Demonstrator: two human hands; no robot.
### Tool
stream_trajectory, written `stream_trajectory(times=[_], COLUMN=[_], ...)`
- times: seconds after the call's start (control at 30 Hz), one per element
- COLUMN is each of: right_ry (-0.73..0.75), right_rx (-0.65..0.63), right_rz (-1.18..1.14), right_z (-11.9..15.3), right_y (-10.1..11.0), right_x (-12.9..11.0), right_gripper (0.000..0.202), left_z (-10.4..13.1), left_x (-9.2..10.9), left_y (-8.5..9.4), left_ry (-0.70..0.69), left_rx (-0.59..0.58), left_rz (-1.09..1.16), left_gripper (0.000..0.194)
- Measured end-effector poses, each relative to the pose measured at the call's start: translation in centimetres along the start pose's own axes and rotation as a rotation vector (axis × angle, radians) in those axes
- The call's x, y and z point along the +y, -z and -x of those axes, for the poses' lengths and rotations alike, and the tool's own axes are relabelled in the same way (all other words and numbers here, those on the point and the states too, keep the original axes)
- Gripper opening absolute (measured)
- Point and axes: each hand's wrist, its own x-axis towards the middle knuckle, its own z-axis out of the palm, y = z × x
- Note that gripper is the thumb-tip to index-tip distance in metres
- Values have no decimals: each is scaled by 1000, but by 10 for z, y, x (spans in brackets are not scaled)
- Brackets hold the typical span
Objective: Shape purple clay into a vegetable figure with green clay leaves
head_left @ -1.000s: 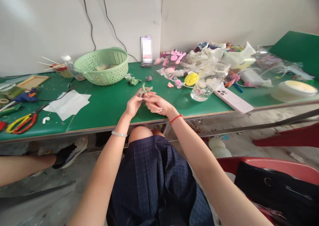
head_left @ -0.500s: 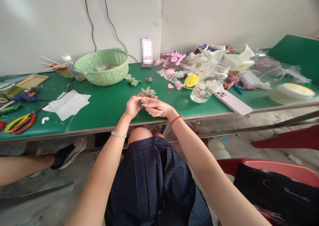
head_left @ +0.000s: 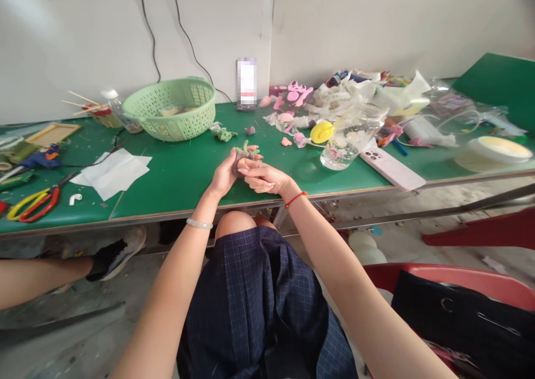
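Note:
A small clay piece (head_left: 244, 150), green on top with a greyish-purple lower part, is held between my hands above the front edge of the green table. My left hand (head_left: 224, 174) wraps round its left side. From the right, my right hand (head_left: 264, 177) pinches at its lower part with thumb and fingers pressed together. Just behind the hands lie a green clay lump (head_left: 224, 134) and a small purple lump (head_left: 249, 130). A lit phone (head_left: 247, 84) stands against the wall.
Left of the hands are a green basket (head_left: 171, 111), white paper sheets (head_left: 115, 173) and pliers (head_left: 42, 202). To the right stand a clear jar (head_left: 345, 145), a pink phone (head_left: 393, 167) and a round tub (head_left: 493, 153). Someone's leg (head_left: 45, 276) shows at lower left.
My left hand has turned slightly, and more of the clay piece shows. My right fingers have shifted a little on its lower part. The view has moved slightly.

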Motion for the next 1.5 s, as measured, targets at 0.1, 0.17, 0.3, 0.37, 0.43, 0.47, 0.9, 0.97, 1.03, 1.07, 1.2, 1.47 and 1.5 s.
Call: stream_trajectory(times=[0.1,0.17,0.3,0.37,0.43,0.47,0.9,0.97,1.03,1.07,1.2,1.47,1.5], right_ry=[-20,-30,-26,-17,-16,-18,-71,-69,-63,-61,-85,-62,-58], right_rx=[50,65,61,60,64,65,-40,10,28,24,-18,-9,2], right_rz=[1,-5,-19,-21,-19,-16,-4,9,16,16,5,-10,-9], right_z=[0,-1,-1,-2,-2,-2,-3,-4,-5,-5,-4,-6,-6], right_y=[-2,-2,0,1,1,1,5,3,2,2,4,6,6], right_x=[-1,-1,-1,-1,-1,-1,2,1,1,1,1,3,3], right_gripper=[24,23,21,20,21,22,30,28,27,27,28,22,21], left_z=[0,0,0,0,1,1,1,0,-1,-1,-1,-1,-1], left_x=[-2,-2,-3,-3,-3,-2,1,0,0,0,1,3,3], left_y=[2,3,4,4,3,2,-1,-3,-3,-3,-1,-3,-3], left_ry=[-13,-21,-25,-35,-39,-39,-75,-68,-65,-66,-109,-83,-77], left_rx=[2,-3,3,1,3,6,55,80,92,96,128,76,76], left_rz=[-13,-25,-18,-14,-7,-1,36,44,41,37,41,37,33], left_gripper=[44,40,36,34,33,33,31,30,31,32,37,39,39])
